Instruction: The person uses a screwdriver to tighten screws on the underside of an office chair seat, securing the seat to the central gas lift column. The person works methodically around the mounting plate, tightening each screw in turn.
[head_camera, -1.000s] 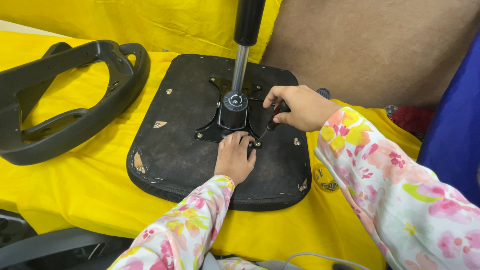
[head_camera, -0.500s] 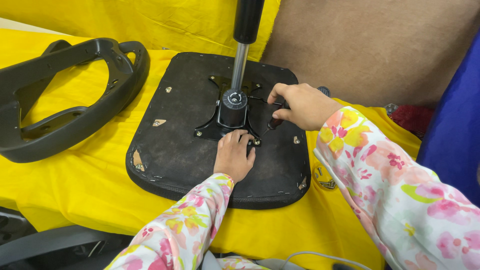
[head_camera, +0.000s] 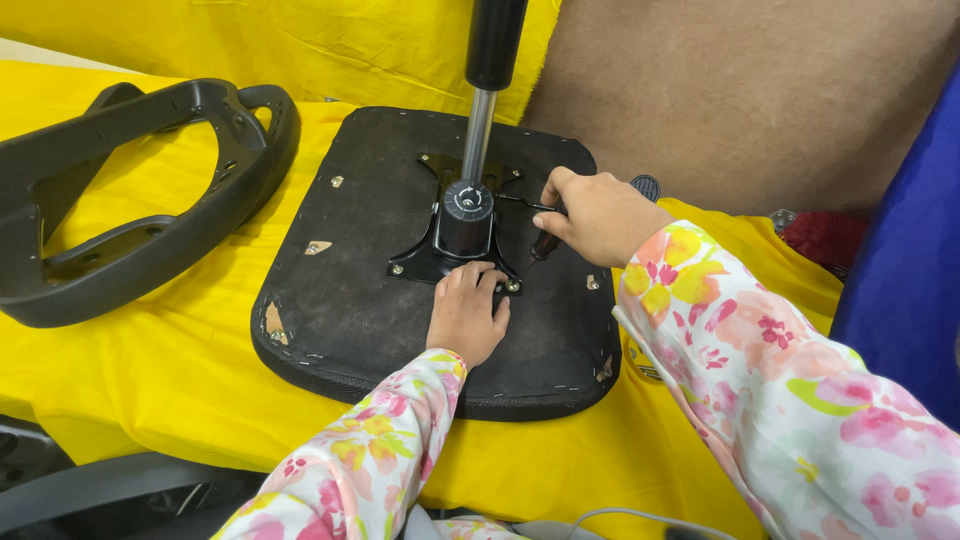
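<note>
An upturned black seat pan (head_camera: 340, 300) lies on a yellow cloth (head_camera: 150, 380), its underside facing up. A black mounting plate (head_camera: 440, 255) is fixed at its centre, and a gas-lift cylinder (head_camera: 478, 130) rises upright from the plate's hub. The left hand (head_camera: 467, 315) rests palm-down on the pan, fingers loosely spread, their tips touching the plate's near edge beside a screw (head_camera: 512, 286). The right hand (head_camera: 598, 215) is closed around a dark-handled tool (head_camera: 545, 243), apparently a screwdriver, whose tip is hidden, just right of the hub. A black armrest frame (head_camera: 120, 200) lies well apart on the left. Both sleeves are floral.
</note>
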